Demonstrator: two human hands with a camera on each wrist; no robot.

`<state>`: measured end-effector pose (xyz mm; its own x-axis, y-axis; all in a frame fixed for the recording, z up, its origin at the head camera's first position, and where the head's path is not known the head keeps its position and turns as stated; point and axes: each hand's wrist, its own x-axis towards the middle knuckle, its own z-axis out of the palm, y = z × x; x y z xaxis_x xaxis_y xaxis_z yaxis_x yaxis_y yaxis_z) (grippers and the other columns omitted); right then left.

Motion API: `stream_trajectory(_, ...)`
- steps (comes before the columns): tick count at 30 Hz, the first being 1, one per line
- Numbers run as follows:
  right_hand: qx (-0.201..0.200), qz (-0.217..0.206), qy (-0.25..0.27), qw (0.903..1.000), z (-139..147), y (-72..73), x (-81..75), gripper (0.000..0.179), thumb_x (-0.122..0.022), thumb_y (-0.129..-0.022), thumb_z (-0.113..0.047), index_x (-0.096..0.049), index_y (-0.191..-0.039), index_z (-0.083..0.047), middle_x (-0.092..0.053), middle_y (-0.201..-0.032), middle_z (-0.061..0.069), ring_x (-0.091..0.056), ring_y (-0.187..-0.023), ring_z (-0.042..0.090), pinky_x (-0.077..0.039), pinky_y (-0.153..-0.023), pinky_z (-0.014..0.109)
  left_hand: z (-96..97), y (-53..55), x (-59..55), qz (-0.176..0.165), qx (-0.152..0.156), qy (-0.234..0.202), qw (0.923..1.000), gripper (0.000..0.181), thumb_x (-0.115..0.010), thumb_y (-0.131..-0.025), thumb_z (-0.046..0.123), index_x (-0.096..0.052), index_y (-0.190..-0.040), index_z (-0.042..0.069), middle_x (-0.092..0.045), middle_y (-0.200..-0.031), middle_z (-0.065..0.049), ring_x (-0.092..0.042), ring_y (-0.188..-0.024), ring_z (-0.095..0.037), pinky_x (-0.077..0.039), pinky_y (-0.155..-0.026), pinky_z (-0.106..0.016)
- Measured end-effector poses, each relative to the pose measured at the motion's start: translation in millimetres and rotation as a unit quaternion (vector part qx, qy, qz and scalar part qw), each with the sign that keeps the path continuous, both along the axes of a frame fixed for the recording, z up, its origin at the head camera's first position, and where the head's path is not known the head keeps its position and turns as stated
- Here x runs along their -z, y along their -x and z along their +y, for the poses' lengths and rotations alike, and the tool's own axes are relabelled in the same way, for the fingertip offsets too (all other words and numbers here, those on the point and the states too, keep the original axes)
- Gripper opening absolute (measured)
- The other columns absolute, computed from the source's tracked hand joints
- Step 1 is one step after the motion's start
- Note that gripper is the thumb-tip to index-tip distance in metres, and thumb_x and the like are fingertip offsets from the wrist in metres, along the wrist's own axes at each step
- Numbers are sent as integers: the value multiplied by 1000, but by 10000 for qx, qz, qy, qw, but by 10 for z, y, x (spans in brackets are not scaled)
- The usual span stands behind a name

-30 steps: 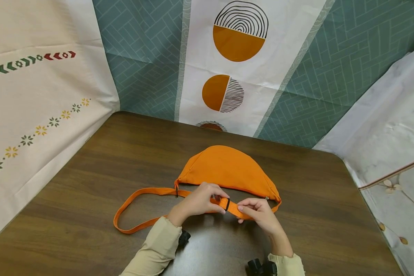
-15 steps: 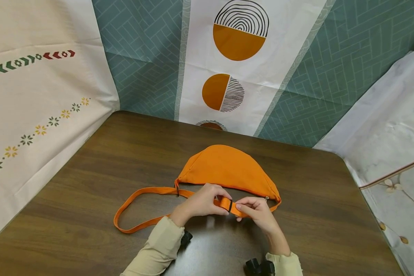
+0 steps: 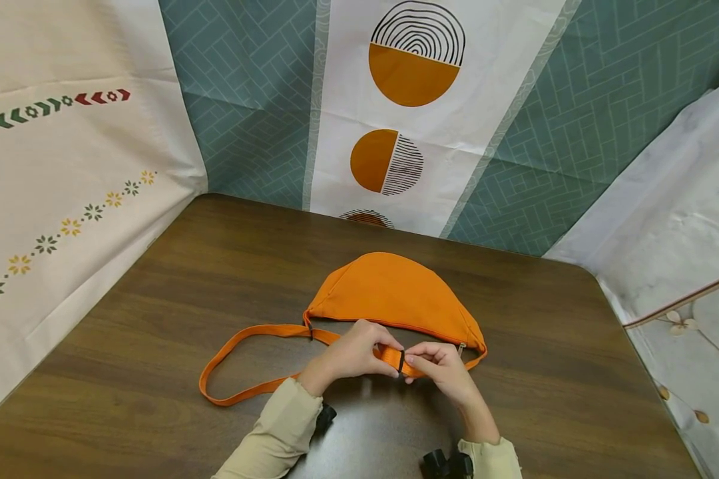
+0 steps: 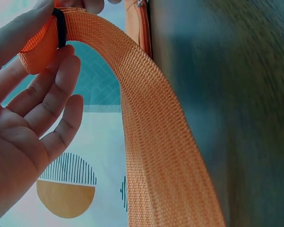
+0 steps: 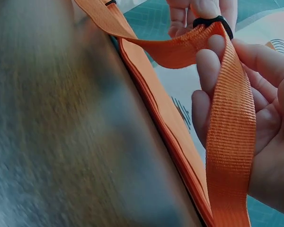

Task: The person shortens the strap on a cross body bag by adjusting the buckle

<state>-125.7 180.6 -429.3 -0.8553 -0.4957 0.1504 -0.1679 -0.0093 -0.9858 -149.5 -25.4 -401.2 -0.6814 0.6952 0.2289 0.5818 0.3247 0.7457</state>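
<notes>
An orange half-moon waist bag (image 3: 395, 289) lies flat on the wooden table, its zip edge toward me. Its orange webbing strap (image 3: 245, 329) loops out to the left and back between my hands. My left hand (image 3: 356, 349) pinches the strap at the black slider buckle (image 3: 402, 361), thumb and fingers at its left side. In the left wrist view a small strap loop bulges from the buckle (image 4: 60, 27) inside that hand. Just right of the buckle, my right hand (image 3: 446, 372) pinches the strap; in the right wrist view the webbing (image 5: 232, 123) runs down across its fingers.
The brown table (image 3: 245, 259) reaches to a patterned cloth backdrop (image 3: 257, 100) behind. White cloths hang at the left (image 3: 84, 219) and right (image 3: 683, 266) sides. A zip pull (image 3: 461, 347) sits at the bag's right end.
My right hand has slid left along the strap, closer to the buckle. The left hand and buckle have shifted slightly right. The bag has barely moved.
</notes>
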Motion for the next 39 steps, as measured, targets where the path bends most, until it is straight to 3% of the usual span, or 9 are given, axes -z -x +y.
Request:
stream_trajectory(12, -245, 34, -147, 9996, 129, 12, 4, 18, -49, -89, 4, -56, -96, 19, -65, -81, 5, -63, -67, 20, -51, -65, 31, -31, 12, 14, 123, -38, -45, 9999, 31, -77, -69, 14, -69, -97, 2, -65, -88, -3, -54, -75, -7, -47, -68, -27)
stream_trajectory(20, -120, 245, -114, 9996, 111, 12, 11, 15, -50, -87, 8, -57, -93, 19, -64, -78, 10, -62, -63, 19, -51, -63, 30, -34, 17, 29, -16, -114, 13, 9999, 28, -78, -69, 14, -70, -95, 5, -62, -86, 1, -50, -73, -6, -42, -65, -19)
stream_trajectory(32, -129, 420, 26, 9990, 0, 18, 8, 14, -49, -87, 9, -56, -91, 20, -64, -81, 8, -62, -63, 17, -51, -62, 31, 13, 6, 36, 48, -38, 223, 9997, 28, -77, -70, 16, -68, -95, 6, -64, -90, -1, -51, -76, -9, -41, -65, -19)
stream_trajectory(39, -118, 624, -46, 9980, -29, 21, 16, 12, -49, -86, 11, -57, -90, 18, -62, -77, 21, -61, -61, 21, -51, -61, 32, 25, 5, 28, 168, -13, 274, 9995, 31, -77, -70, 15, -69, -97, 3, -66, -89, -3, -55, -76, -7, -42, -64, -15)
